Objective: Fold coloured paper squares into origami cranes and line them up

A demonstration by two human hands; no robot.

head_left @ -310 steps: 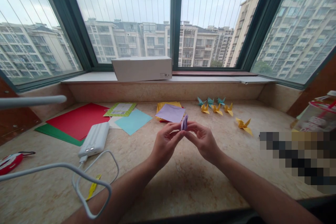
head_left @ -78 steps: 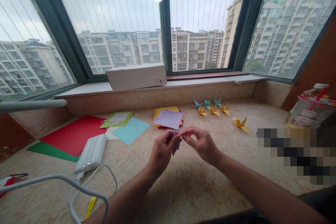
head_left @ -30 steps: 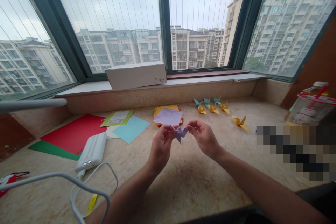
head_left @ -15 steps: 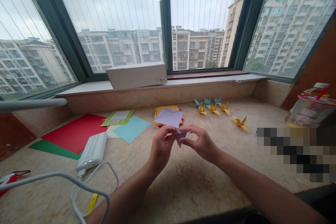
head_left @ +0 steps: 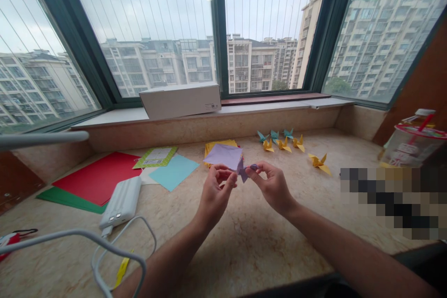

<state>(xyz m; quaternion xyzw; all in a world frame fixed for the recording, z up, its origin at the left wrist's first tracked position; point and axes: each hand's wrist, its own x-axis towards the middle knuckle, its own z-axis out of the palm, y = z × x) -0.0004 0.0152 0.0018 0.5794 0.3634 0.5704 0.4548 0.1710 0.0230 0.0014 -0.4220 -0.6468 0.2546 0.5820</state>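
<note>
Between my two hands, above the stone counter, is a small purple paper crane (head_left: pixel 241 171). Thumb and fingers of my left hand (head_left: pixel 218 191) pinch its left end. My right hand (head_left: pixel 273 185) grips its right side, with a bit of purple paper showing at the fingertips. Just behind the hands lies a stack of square papers, a light purple sheet (head_left: pixel 222 154) on top and yellow ones (head_left: pixel 210 145) under it. Farther right stand several finished cranes: teal ones (head_left: pixel 274 136) at the back, yellow ones (head_left: pixel 284 145) before them, and a larger yellow crane (head_left: pixel 319 162) apart.
Red sheets (head_left: pixel 101 174), green paper (head_left: pixel 70 199) and a light blue sheet (head_left: pixel 173 172) lie at left. A white power bank (head_left: pixel 120 201) with a looping cable (head_left: pixel 139 251) is nearer. A white box (head_left: pixel 179 101) rests on the sill; a plastic cup (head_left: pixel 414 146) stands far right.
My right hand has shifted slightly right, away from the left. The purple crane has turned between the fingers, and its pointed body now stands more upright.
</note>
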